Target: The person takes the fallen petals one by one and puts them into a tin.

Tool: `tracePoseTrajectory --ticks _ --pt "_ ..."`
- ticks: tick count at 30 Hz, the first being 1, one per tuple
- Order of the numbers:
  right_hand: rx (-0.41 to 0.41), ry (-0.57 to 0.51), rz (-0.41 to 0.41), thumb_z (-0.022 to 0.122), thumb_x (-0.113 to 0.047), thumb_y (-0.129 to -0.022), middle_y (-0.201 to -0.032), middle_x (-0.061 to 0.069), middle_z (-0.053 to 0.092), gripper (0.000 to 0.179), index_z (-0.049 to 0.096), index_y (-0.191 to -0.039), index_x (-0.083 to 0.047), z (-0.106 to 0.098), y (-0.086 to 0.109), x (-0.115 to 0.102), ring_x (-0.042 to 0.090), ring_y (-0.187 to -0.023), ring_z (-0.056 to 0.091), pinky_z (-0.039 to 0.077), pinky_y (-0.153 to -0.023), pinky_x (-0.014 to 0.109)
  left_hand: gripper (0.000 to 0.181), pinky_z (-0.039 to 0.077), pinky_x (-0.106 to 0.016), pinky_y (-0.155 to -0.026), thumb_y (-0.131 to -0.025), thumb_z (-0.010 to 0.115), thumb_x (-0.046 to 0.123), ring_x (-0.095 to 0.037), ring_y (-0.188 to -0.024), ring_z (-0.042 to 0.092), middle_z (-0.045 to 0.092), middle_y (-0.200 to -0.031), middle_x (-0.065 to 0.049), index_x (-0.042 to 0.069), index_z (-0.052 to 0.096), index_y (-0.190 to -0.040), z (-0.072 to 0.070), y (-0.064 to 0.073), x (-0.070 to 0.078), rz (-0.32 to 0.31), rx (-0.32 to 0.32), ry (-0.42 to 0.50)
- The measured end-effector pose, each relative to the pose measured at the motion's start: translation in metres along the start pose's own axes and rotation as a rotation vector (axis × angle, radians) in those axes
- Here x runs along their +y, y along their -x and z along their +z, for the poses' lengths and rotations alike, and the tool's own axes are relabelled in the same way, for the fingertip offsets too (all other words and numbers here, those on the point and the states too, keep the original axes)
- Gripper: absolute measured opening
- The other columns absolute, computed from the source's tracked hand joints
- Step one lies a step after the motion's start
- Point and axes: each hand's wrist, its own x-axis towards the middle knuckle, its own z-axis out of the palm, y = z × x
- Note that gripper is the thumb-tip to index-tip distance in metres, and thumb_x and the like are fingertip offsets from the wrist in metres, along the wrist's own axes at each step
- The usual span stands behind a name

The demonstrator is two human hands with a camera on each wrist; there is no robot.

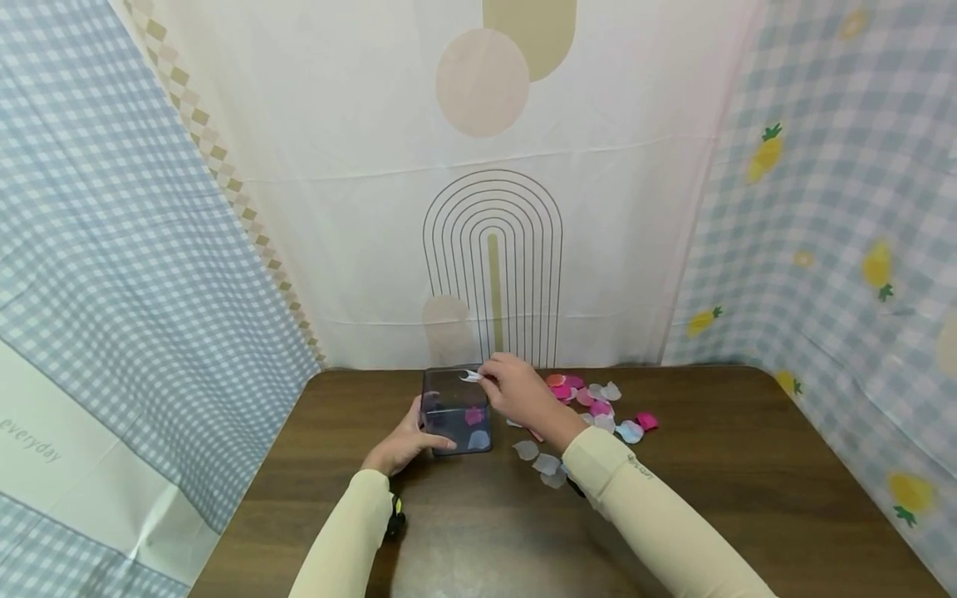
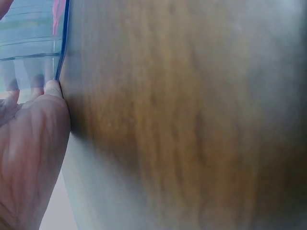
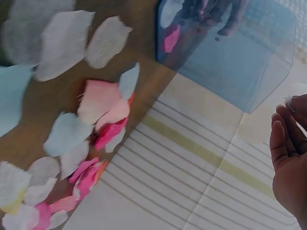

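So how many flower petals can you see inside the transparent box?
2: a pink petal, and a pale petal nearer the person, both toward the right side of the transparent box. Any lying underneath them would be hidden.

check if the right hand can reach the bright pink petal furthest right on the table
Probably yes: the right hand looks near enough, and nothing seems to cover the bright pink petal. It pinches something white, though, which it may need to release first.

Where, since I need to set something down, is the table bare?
Bare table: right of the scattered petals, left of the left hand, and in front, between the sleeves. Crowded: the tinted box, right hand close by, and the petals.
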Motion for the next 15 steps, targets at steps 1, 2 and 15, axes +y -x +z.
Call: tracePoseTrajectory --ticks 1,2,15 --pt "-0.008 0.004 -0.004 0.070 -0.017 -0.103 -0.093 0.000 0.070 0.012 0.080 -0.104 -0.011 0.002 -0.003 -0.002 0.014 -0.087 0.062 0.059 -0.081 0.033 0.106 0.049 -0.031 -0.100 -0.082 0.089 0.008 -0.027 -0.122 0.061 0.050 -0.155 -0.020 0.024 0.022 -0.162 0.000 0.000 -0.001 0.001 -0.003 0.001" --pt "-0.012 0.008 -0.013 0.069 -0.016 -0.103 -0.093 0.000 0.070 0.012 0.080 -0.104 -0.011 0.003 -0.006 -0.004 0.014 -0.088 0.062 0.058 -0.081 0.034 0.106 0.050 -0.030 -0.098 -0.082 0.089 0.008 -0.027 -0.121 0.062 0.050 -0.155 -0.021 0.024 0.022 -0.162 -0.001 0.000 -0.001 0.002 -0.006 0.005" --pt "-0.147 0.026 -0.051 0.070 -0.014 -0.103 -0.102 0.004 0.074 0.012 0.081 -0.105 -0.008 0.023 -0.033 -0.013 0.021 -0.097 0.069 0.060 -0.091 0.039 0.107 0.050 -0.027 -0.102 -0.081 0.090 0.008 -0.027 -0.125 0.063 0.050 -0.157 -0.018 0.025 0.022 -0.162 0.000 0.001 0.000 0.008 0.003 0.012"
